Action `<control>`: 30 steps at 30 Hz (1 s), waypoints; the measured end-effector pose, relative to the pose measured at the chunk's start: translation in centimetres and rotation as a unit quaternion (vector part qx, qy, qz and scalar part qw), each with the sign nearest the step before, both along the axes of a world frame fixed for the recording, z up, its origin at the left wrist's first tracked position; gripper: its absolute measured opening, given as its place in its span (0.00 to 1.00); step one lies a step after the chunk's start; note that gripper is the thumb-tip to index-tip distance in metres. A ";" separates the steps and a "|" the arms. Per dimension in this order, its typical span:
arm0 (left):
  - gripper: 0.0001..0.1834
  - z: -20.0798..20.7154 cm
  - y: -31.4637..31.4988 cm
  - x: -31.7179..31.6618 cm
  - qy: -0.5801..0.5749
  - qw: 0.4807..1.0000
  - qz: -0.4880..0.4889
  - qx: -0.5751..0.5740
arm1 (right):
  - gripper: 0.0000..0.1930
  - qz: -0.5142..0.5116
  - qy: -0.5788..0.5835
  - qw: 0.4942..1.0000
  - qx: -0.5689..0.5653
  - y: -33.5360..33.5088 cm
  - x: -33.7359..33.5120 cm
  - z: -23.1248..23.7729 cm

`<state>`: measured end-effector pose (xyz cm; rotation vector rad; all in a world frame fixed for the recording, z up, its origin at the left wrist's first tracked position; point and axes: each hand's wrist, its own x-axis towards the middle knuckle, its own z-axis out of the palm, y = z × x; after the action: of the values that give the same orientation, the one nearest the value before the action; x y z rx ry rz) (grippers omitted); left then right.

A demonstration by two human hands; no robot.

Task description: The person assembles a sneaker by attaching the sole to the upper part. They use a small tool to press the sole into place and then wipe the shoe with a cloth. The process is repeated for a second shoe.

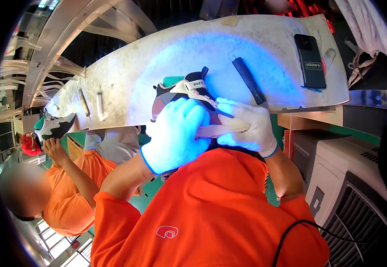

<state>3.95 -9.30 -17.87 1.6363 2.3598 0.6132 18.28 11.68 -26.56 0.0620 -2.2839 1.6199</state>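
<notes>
Both my hands wear white knit gloves lit blue. My left hand (175,131) is closed at the left end of a pale, flat band (215,131), which looks like part of a shoe. The right hand (251,122) grips the band's other end, its fingers reaching toward the table. Just beyond my left hand, a black, white and brown shoe (189,88) with a pale strap rests on the table, its lower part hidden by the glove. Whether the band belongs to this shoe I cannot tell.
On the worktable (126,75) lie a dark-handled tool (249,80), a black phone (311,62), a white tube-like tool (99,106) and a slim brownish tool (83,102). At left, a person in orange holds a grey-black shoe (58,127). A grey machine (344,178) stands right; a black cable (309,221) crosses my side.
</notes>
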 end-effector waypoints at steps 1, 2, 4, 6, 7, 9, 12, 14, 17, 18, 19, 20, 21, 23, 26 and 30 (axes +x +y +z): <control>0.20 0.0 0.4 -0.1 -0.042 0.999 0.000 0.013 | 0.36 0.000 0.006 1.000 -0.006 -0.1 0.0 0.0; 0.20 0.2 0.7 -0.1 -0.046 0.999 0.008 -0.005 | 0.38 0.001 0.012 1.000 -0.011 -0.2 0.0 -0.1; 0.23 0.6 0.7 -0.4 -0.063 0.997 0.011 -0.034 | 0.38 0.002 0.022 1.000 -0.010 -0.1 -0.1 0.0; 0.27 1.0 0.1 -0.6 -0.037 0.998 0.026 -0.046 | 0.39 0.003 0.015 1.000 -0.026 -0.2 -0.1 -0.1; 0.29 1.2 -0.7 -0.5 0.000 0.998 0.039 -0.041 | 0.40 0.003 0.005 0.999 -0.041 -0.3 -0.1 -0.2; 0.35 2.4 -2.4 -0.4 0.079 0.990 0.085 -0.083 | 0.40 0.005 -0.005 0.998 -0.060 -0.3 -0.2 0.0; 0.34 2.8 -5.1 -0.4 0.079 0.974 0.129 -0.171 | 0.33 0.013 0.038 0.999 0.001 0.0 -0.7 0.1; 0.32 2.4 -4.7 -0.7 0.094 0.979 0.081 -0.160 | 0.27 0.033 0.119 0.984 0.132 0.9 -1.3 -0.5; 0.27 1.3 -2.5 0.0 0.114 0.987 0.039 -0.108 | 0.24 0.028 0.003 0.999 0.040 0.2 -1.0 -1.2; 0.25 0.8 -2.0 0.2 0.116 0.988 0.035 -0.092 | 0.25 0.024 -0.007 0.999 0.028 0.1 -0.9 -1.2; 0.24 0.5 -1.8 0.3 0.117 0.990 0.031 -0.077 | 0.25 0.020 -0.017 1.000 0.017 -0.1 -0.9 -1.0; 0.23 0.1 -1.7 0.4 0.120 0.991 0.013 -0.055 | 0.25 0.015 -0.027 1.000 0.006 -0.1 -0.9 -0.8; 0.23 -0.3 -1.8 0.4 0.121 0.992 -0.004 -0.037 | 0.28 0.016 -0.021 1.000 -0.001 -0.2 -1.0 -0.8; 0.21 -0.5 -1.9 0.1 0.110 0.993 -0.028 -0.010 | 0.35 0.019 -0.009 1.000 -0.016 -0.1 -1.4 -0.5; 0.19 0.1 -1.4 -1.9 0.045 0.999 -0.014 -0.008 | 0.34 -0.003 -0.013 1.000 -0.028 -0.6 -1.8 0.4; 0.17 0.1 -1.2 -2.8 -0.022 0.998 0.052 -0.031 | 0.38 0.019 -0.001 1.000 0.006 0.1 -2.9 1.2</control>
<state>1.18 -10.52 -17.73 1.4674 2.4187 0.5839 15.41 11.75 -25.34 0.1082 -2.3076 1.6255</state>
